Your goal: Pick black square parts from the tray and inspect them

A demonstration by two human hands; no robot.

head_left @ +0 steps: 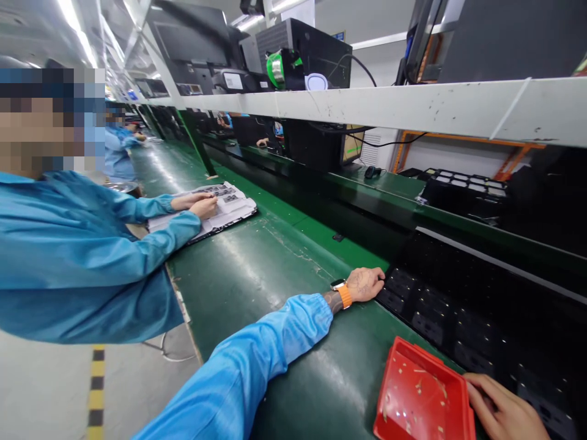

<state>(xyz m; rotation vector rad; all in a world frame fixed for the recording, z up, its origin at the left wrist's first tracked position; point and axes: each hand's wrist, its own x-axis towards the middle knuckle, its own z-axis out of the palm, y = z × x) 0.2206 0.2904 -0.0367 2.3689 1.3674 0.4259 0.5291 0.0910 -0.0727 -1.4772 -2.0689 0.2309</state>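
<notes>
My left grip (365,285) rests at the left end of a black tray (463,260), fingertips at its edge — whether it is closed on that edge I cannot tell. My right grip (507,408) is at the right side of a red box (413,415), fingers bent by its wall, and I can't tell whether they pinch it. The box sits on the green counter (257,269), just on the near side of the tray, with small tan scraps (418,386) inside. Dark flat pieces (431,305) lie in rows in the tray. To my left — also at the counter — stands a person in blue (92,244).
</notes>
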